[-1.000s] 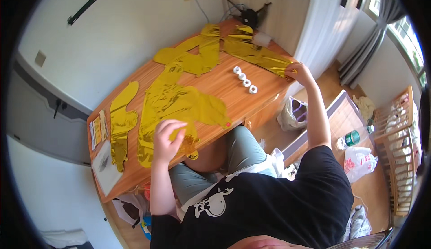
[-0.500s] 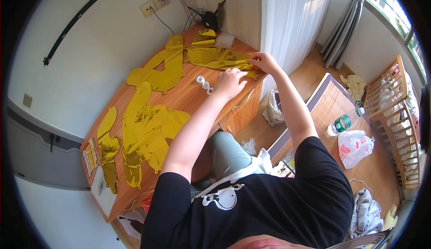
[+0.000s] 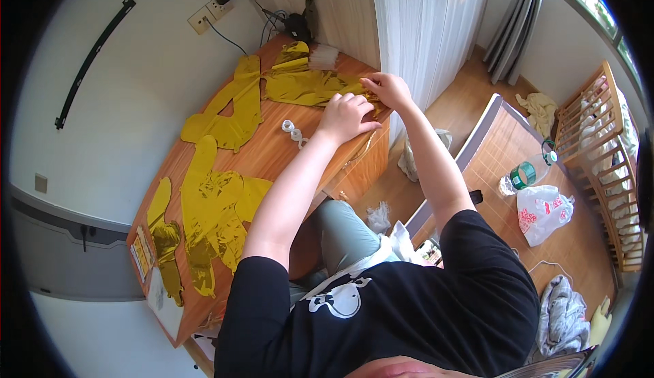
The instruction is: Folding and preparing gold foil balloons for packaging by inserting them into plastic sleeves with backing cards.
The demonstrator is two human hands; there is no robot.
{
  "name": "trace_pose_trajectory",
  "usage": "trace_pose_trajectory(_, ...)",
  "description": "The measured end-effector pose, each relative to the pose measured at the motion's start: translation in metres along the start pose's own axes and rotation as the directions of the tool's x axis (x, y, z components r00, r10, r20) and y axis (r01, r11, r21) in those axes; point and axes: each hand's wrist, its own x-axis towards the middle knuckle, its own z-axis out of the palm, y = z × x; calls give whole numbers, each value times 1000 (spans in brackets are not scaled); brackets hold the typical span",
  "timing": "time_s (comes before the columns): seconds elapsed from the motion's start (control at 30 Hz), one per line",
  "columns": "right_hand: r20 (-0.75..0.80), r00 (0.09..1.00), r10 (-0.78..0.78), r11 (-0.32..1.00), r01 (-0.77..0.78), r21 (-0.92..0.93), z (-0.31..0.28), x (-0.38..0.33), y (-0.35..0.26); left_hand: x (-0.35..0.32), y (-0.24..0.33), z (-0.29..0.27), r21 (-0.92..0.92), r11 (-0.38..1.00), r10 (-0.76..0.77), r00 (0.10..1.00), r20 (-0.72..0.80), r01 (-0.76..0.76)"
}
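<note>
Several flat, uninflated gold foil balloons lie spread on the wooden desk (image 3: 272, 149). My right hand (image 3: 390, 92) pinches the right end of the far foil balloon (image 3: 303, 87), near the desk's right corner. My left hand (image 3: 346, 115) rests on the same balloon's near edge, fingers laid on the foil and thumb stretched apart; its fingertips are partly hidden. Left of that hand stand small white rolls (image 3: 293, 131). A large foil balloon (image 3: 211, 201) and a narrow foil balloon (image 3: 165, 238) lie nearer, with another foil balloon (image 3: 238, 119) farther back.
A black device with cables (image 3: 298, 27) stands at the desk's back, beside a clear plastic packet (image 3: 323, 56). Printed sheets (image 3: 142, 254) lie at the near left. To my right are a mat-topped bed (image 3: 470, 167), a bottle (image 3: 528, 175), a white bag (image 3: 543, 213) and a wooden crib (image 3: 603, 160).
The view has shifted slightly, so the desk appears farther left. My left thumb now stretches out to the right beside the foil's edge. The right hand keeps its pinch on the balloon's end.
</note>
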Motion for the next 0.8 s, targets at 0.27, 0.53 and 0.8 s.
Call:
trace_pose_trajectory(0.27,14,1000,-19,1000,19,-25,3,3,-2,0,-2,12,-55,999,-1,1000,-25,0)
trace_pose_trajectory(0.53,23,999,48,992,-51,114,1,2,14,21,0,-1,-372,754,-505,840,199,542)
trace_pose_trajectory(0.8,168,979,-111,835,0,551,-4,2,29,32,-26,6,-628,454,-601,737,308,632)
